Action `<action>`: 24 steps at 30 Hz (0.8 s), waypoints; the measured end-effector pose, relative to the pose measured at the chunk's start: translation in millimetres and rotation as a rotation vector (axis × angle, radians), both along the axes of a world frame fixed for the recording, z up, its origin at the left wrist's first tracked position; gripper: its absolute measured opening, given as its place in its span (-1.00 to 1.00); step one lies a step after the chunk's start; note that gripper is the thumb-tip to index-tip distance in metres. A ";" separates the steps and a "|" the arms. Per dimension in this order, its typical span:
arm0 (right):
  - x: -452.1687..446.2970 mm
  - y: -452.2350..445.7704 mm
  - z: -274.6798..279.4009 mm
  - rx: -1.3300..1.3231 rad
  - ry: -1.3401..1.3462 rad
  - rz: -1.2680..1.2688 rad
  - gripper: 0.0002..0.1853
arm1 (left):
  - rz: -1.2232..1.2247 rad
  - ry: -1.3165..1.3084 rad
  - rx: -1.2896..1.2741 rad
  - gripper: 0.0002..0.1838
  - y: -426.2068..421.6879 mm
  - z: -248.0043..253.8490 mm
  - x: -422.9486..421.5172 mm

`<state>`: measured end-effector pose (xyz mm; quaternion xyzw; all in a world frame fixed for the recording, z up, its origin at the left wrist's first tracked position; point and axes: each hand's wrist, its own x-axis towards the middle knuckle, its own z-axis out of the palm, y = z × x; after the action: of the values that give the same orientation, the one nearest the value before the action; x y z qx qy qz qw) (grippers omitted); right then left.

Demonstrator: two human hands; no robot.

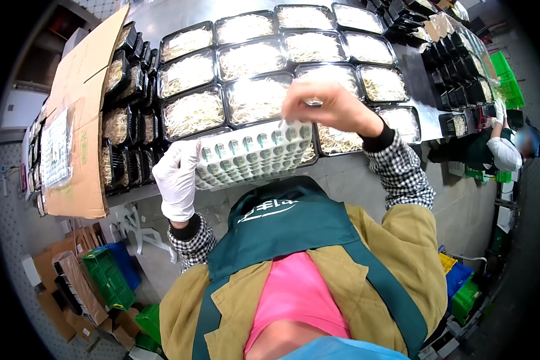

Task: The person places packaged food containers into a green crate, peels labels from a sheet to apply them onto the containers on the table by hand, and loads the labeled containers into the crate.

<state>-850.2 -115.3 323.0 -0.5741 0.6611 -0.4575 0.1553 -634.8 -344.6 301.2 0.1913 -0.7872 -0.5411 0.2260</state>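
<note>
My left hand [179, 180], in a white glove, grips the left edge of a sheet of labels [246, 153] with rows of green-and-white prints. Bare and ungloved, my right hand [325, 105] is at the sheet's upper right corner, fingers bent and pinched together; whatever is between its fingertips is too small to tell. The sheet is tilted in front of my chest, over the table's near edge. Behind it, black trays of pale sprouts [249, 57] lie in rows under clear film, and my right hand hides part of one.
Stacked trays [126, 126] stand at the left beside a cardboard sheet [78, 132] bearing another label pack [57, 147]. More stacks [459, 69] are at the right. A co-worker [507, 147] stands there near a green crate [506, 78]. Crates [108, 276] sit on the floor.
</note>
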 end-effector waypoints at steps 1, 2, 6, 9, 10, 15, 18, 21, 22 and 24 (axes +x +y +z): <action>-9.6 1.9 -10.0 -0.060 -0.208 0.013 -0.87 | -0.009 -0.057 0.055 -0.87 -3.3 -3.6 2.4; -22.2 2.2 -15.9 -0.049 -0.526 -0.205 -0.82 | -0.021 -0.072 0.068 -0.85 -4.9 -3.8 3.9; -139.3 0.9 -147.2 -0.160 -0.288 -0.881 -0.51 | -0.066 -0.084 0.277 -0.83 -6.2 2.9 9.3; -142.3 -21.4 -156.9 -0.061 0.111 -1.066 -0.50 | -0.091 -0.091 0.380 -0.81 -18.5 1.3 16.9; -143.8 -26.1 -161.2 -0.072 0.158 -1.025 -0.50 | -0.109 -0.079 0.366 -0.77 -21.2 3.2 18.1; -148.9 -18.7 -170.1 0.122 0.593 -1.041 -0.52 | -0.108 0.006 0.422 -0.55 -35.2 4.7 29.1; -170.8 -13.6 -167.2 0.039 0.456 -1.075 -0.55 | -0.060 0.003 0.487 -0.50 -42.6 4.9 39.7; -197.1 -39.8 -145.6 -0.009 0.104 -1.160 -0.54 | -0.009 -0.001 0.511 -0.51 -39.4 8.3 37.8; -214.0 -51.8 -150.9 0.019 0.107 -1.184 -0.52 | 0.006 -0.015 0.500 -0.57 -39.0 9.1 37.0; -239.9 -75.3 -160.7 0.097 0.175 -1.234 -0.49 | 0.039 -0.043 0.478 -0.68 -37.4 11.2 36.7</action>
<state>-1090.0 -190.6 162.3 -0.1141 0.9012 -0.3838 -0.1662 -598.0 -382.0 312.3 0.2661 -0.6374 -0.7033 0.1680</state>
